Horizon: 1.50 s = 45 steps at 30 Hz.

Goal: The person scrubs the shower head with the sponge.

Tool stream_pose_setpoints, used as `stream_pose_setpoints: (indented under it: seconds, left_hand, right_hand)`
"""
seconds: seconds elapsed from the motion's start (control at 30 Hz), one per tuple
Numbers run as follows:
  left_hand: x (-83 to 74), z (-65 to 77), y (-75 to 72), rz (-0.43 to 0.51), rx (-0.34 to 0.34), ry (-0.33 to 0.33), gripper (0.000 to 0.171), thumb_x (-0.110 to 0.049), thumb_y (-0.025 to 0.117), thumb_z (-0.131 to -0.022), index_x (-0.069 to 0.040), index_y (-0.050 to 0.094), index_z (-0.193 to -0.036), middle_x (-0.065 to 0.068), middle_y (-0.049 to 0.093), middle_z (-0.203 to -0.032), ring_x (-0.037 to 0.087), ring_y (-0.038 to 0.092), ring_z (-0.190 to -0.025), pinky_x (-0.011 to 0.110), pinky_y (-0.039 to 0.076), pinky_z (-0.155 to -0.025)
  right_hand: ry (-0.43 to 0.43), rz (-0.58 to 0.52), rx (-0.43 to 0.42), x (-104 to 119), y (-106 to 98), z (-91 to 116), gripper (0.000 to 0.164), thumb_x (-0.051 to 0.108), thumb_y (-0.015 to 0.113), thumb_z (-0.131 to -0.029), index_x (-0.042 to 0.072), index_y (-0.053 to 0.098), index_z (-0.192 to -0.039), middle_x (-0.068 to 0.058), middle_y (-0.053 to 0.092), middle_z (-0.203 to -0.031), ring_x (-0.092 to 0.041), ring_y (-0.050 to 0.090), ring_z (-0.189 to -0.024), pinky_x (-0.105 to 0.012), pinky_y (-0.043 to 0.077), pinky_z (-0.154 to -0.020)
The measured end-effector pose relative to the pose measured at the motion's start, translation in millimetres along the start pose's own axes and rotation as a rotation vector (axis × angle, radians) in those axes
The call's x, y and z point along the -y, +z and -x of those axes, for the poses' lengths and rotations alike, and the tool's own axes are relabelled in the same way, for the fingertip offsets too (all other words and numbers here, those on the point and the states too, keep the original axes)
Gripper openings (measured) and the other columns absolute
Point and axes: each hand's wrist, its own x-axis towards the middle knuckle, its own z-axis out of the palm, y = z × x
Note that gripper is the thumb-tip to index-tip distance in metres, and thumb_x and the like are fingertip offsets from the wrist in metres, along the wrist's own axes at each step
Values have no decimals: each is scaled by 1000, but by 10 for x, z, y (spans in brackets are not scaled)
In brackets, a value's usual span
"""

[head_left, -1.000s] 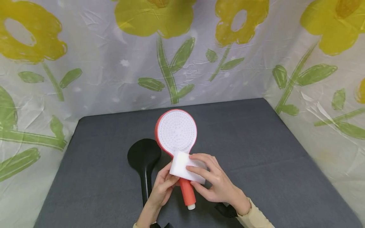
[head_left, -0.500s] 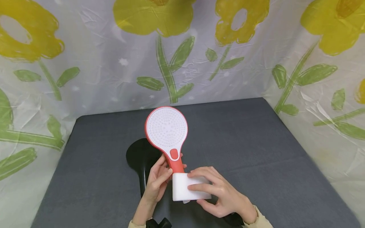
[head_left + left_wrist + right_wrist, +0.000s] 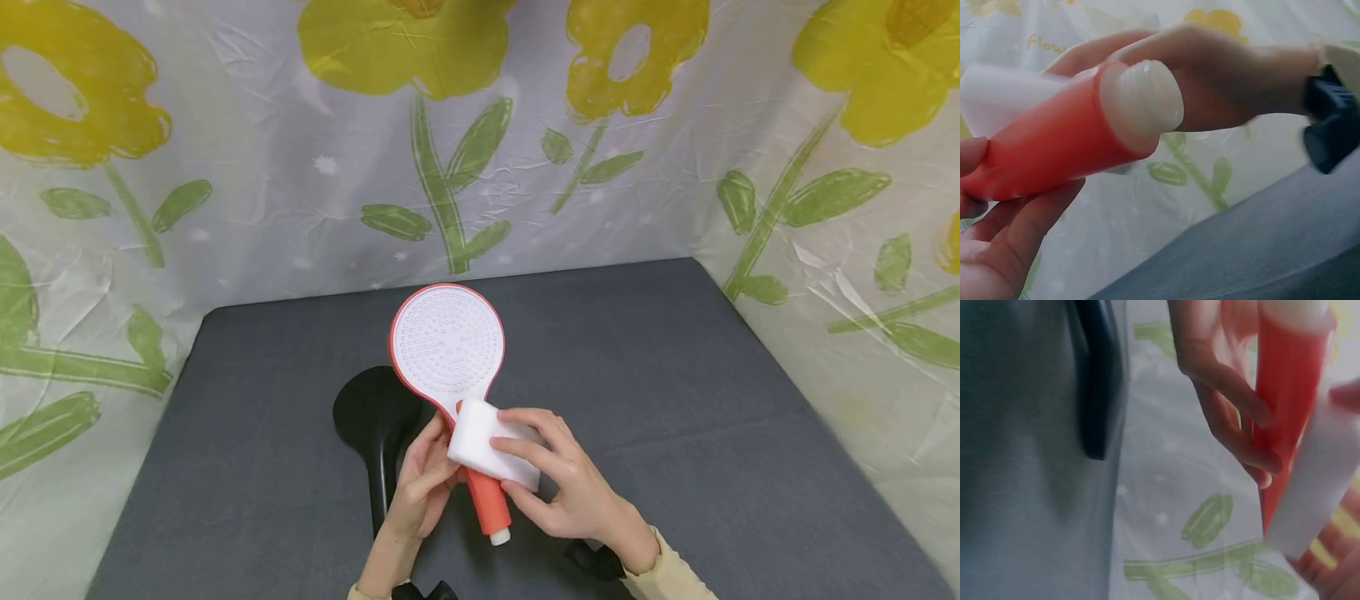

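Observation:
A red shower head (image 3: 450, 342) with a white nozzle face is held up in the head view, its face toward me. My left hand (image 3: 426, 483) grips its red handle from the left. Pinched in my right hand (image 3: 566, 475) is a white sponge block (image 3: 480, 442), which lies across the upper handle and hides part of it. In the left wrist view the red handle (image 3: 1054, 144) ends in a whitish threaded tip (image 3: 1154, 97). The right wrist view shows the sponge (image 3: 1319, 481), blurred, along the handle (image 3: 1288, 394).
A black shower head (image 3: 378, 412) lies on the dark grey table (image 3: 675, 400) left of my hands, its handle partly behind the left hand. Flower-printed sheeting (image 3: 277, 183) stands around the table's back and sides.
The sponge slid down to the handle's lower end half a second ago and is now back up near the head. The shower head shifted left, then slightly right.

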Motion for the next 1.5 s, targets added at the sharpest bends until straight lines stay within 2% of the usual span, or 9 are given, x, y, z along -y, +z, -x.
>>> stream_pose_setpoints:
  seconds: [0.2,0.43,0.57,0.8,1.0,1.13,1.23,1.37,1.5]
  left_hand:
    - [-20,-4,-12,12,-49,14,53,14,22,-82,9,16,-135,28,33,-131,35,44,-112,36,41,-90]
    - [-51,-39,119,-22,-109,-15,41,8,27,-89,7,29,-130,19,46,-120,28,50,-105,31,45,-83]
    - [-16,-22,112,-5,-127,-23,35,10,32,-89,6,39,-123,18,52,-109,26,53,-100,29,46,-80]
    - [10,1,127,-6,-109,-48,38,13,27,-88,8,38,-124,16,51,-113,22,53,-99,31,47,-81]
    - [43,-27,167,55,-107,-113,39,13,27,-89,5,24,-127,22,46,-115,31,54,-99,51,46,-71]
    - [65,-16,180,105,-106,-146,40,12,25,-89,3,22,-128,25,44,-121,34,50,-107,53,45,-73]
    - [56,-16,173,118,-116,-148,43,11,24,-89,2,20,-131,22,44,-122,32,49,-107,51,45,-76]
    - [28,-36,152,96,-146,-129,44,10,24,-90,1,20,-133,16,43,-119,26,50,-104,40,45,-83]
    - [18,-51,101,61,-162,-101,43,10,25,-90,2,23,-132,18,47,-117,25,51,-104,33,43,-87]
  right_hand:
    - [-148,-47,75,129,-64,75,27,11,56,-77,3,61,-102,-21,50,-111,-32,48,-99,-39,38,-79]
    - [-214,-15,101,166,-86,55,27,11,54,-74,4,63,-100,-20,52,-110,-32,50,-98,-37,39,-79]
    - [-237,-40,83,163,-80,36,25,11,55,-76,3,62,-98,-21,52,-108,-33,50,-97,-39,40,-79]
    - [-91,-105,-78,99,-15,-17,25,10,60,-81,-4,56,-101,-29,44,-111,-36,43,-106,-40,38,-88]
    - [-18,64,-244,-44,-30,-121,30,12,60,-82,-9,53,-103,-33,41,-111,-37,41,-105,-37,38,-82]
    - [33,112,-294,-64,-106,-211,31,14,60,-83,-9,53,-103,-33,40,-110,-38,42,-101,-35,38,-80]
    - [3,70,-258,-54,-134,-197,29,13,60,-82,-7,54,-102,-33,41,-110,-37,43,-100,-36,39,-80]
    - [-37,-46,-106,-14,-95,-26,29,12,62,-81,-4,56,-104,-31,42,-112,-35,44,-103,-37,40,-83]
    - [-40,-141,47,42,-71,167,30,12,63,-78,0,55,-105,-27,43,-114,-31,44,-104,-37,41,-84]
